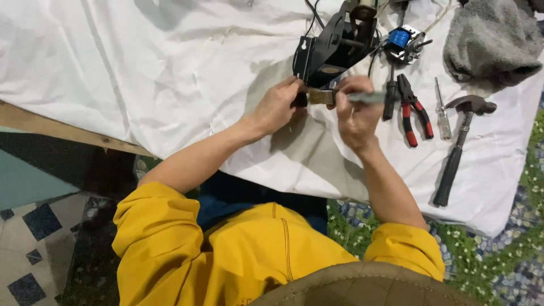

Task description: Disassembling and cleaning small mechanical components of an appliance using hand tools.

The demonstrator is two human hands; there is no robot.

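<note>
Yellow sleeves [170, 238] nearest; left hand [277, 106] grips black bracket [323, 48], right hand [356, 110] pinches blurred brush [340, 97], bristles indistinct.

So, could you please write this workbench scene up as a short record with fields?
Surface: white cloth sheet spread over a table
Left hand: grips the lower end of a black metal bracket assembly
Right hand: holds a small brass-coloured part and a blurred grey piece against the bracket
Tools to the right: red-handled pliers, clear-handled screwdriver, black-handled claw hammer
Also there: blue-wound coil motor, grey folded cloth
Clothing: yellow sleeves
</note>
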